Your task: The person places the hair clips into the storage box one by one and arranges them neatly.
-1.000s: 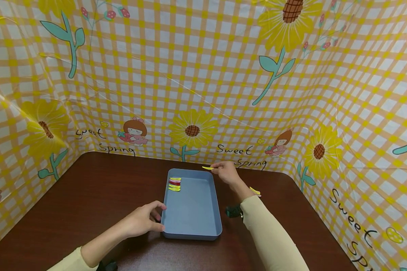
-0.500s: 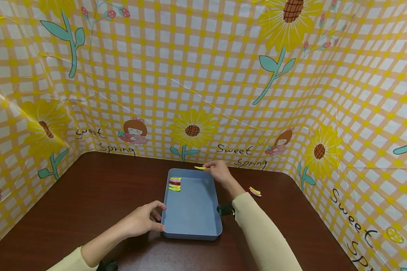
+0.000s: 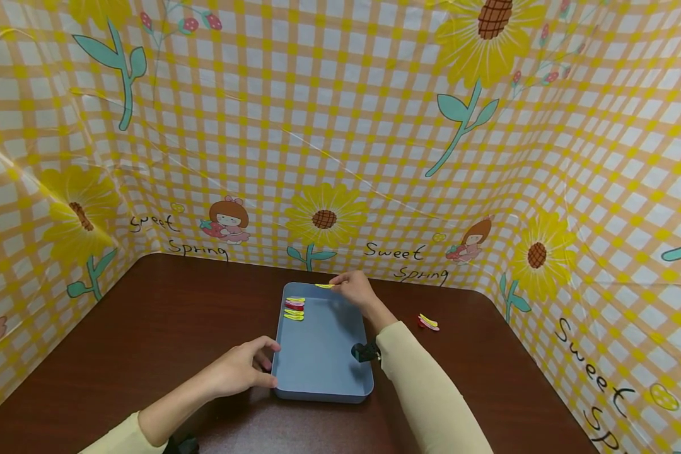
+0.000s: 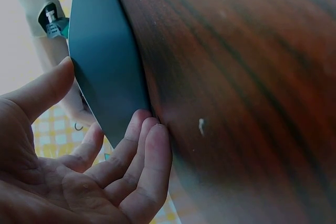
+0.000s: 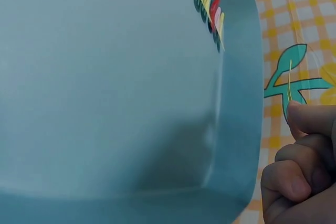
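Note:
My right hand (image 3: 354,290) pinches a yellow snap hair clip (image 3: 324,286) between thumb and finger, over the far rim of the blue-grey tray (image 3: 320,353). Seen from the right wrist, that clip is nearly edge-on and points up from the fingertips. Inside the tray, along its left wall near the far corner, several hair clips (image 3: 294,309) lie in a row: yellow, pink and red. My left hand (image 3: 241,369) rests against the tray's near left side; in the left wrist view its thumb touches the rim, with loosely bent fingers by the wall's lower edge.
On the dark wooden table (image 3: 204,302), right of the tray, lies a small pile of hair clips (image 3: 428,322) in yellow, pink and red. A yellow checked cloth (image 3: 374,157) with sunflowers stands around the table's back and sides.
My right hand has moved left with the yellow hair clip, from beyond the tray's far right corner to over the far rim. The clip pile at right came fully into sight. My left hand stays put.

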A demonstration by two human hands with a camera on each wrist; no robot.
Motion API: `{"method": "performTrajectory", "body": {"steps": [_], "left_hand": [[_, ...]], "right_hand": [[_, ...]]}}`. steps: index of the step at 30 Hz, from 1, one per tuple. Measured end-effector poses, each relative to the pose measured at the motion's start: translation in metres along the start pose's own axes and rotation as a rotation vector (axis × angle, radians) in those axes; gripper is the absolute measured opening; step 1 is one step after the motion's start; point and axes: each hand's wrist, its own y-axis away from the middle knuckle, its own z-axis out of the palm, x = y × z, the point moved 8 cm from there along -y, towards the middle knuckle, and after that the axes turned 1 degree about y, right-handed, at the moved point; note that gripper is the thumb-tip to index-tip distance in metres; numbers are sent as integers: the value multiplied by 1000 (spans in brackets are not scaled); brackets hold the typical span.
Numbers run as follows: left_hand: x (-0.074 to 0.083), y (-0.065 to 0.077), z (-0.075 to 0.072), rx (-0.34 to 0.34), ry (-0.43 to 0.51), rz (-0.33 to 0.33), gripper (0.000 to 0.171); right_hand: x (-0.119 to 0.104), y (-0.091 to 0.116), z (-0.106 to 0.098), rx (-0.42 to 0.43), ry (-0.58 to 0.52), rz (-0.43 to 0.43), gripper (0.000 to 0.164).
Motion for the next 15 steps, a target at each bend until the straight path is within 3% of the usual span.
{"method": "performTrajectory", "body": {"steps": [15], "left_hand": [[0,0,0,-7,12,-10,58]], "right_hand": [[7,0,21,32,37,38,14]]}}
